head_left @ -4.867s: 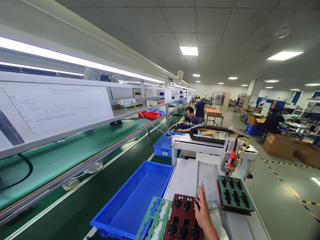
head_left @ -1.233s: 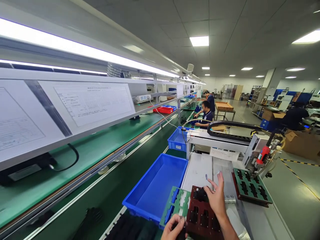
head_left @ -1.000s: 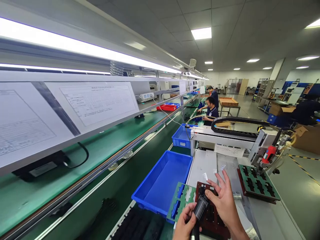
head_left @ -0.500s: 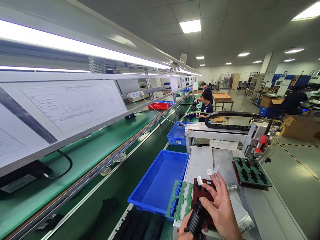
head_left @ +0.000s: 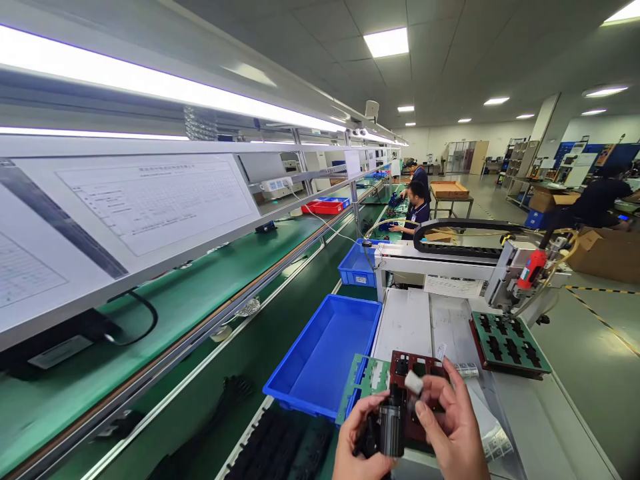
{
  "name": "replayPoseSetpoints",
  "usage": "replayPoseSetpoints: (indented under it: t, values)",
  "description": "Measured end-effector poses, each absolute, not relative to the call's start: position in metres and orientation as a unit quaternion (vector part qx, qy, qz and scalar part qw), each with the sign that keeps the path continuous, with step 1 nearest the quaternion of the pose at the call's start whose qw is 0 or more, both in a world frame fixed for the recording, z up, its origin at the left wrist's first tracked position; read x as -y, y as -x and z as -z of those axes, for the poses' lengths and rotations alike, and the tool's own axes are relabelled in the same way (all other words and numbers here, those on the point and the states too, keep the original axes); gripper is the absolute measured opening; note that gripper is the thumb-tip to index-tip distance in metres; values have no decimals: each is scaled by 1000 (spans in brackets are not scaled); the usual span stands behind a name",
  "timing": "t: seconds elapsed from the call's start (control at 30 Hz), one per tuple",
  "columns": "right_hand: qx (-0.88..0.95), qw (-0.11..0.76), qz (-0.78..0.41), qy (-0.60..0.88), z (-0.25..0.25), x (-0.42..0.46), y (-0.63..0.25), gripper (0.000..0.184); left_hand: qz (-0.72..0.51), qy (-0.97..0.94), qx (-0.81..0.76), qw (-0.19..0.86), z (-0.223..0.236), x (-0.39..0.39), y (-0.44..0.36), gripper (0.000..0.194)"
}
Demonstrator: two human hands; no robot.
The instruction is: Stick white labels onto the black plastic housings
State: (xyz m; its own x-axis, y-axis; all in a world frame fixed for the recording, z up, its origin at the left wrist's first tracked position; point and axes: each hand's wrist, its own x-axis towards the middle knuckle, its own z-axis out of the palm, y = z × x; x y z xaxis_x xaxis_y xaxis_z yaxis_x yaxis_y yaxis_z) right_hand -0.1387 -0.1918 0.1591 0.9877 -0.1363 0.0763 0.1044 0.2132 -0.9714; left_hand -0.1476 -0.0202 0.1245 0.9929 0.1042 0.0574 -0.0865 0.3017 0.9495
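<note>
- Black cylindrical part (head_left: 391, 427): gripped by left hand (head_left: 361, 437)
- White labels (head_left: 414, 382): carried on the loosely curled right hand (head_left: 453, 420)
- Red-brown tray (head_left: 409, 363): partly hidden behind the hands

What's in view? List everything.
Cylindrical part: 1, black, lower centre
Labels: 2+, white, at fingertips
Label sheet: 1, white, lower right
Dark pieces: uncountable, black, lower centre
Large bin: 1, blue, centre
Small bins: 3+, blue or red, farther
Slotted plate: 1, green, centre
Near fixture: 1, maroon, beside plate
Far fixture: 1, green-topped, right
Gantry machine: 1, white, right
Work surface: 1, green, left
Notices: 2+, white, upper left
Boxes: 2+, brown, background
People: 3, dark clothing, background
Left hand: 1, bare, around part
Right hand: 1, bare, beside it
</note>
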Motion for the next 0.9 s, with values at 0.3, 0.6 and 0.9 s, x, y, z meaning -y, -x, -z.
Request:
replayPoseSetpoints:
  t: [0.3, 0.6, 0.9]
  values:
    - [-40, 791, 30, 610, -169, 178, 150, 90, -121, -704, 31, 699, -137, 13, 148, 41]
    - [8, 719, 21, 694, -166, 183, 151, 96, -102, -701, 39, 705, -130, 15, 145, 43]
    - [-2, 705, 39, 708, -169, 183, 149, 97, -115, -711, 62, 691, -131, 18, 143, 41]
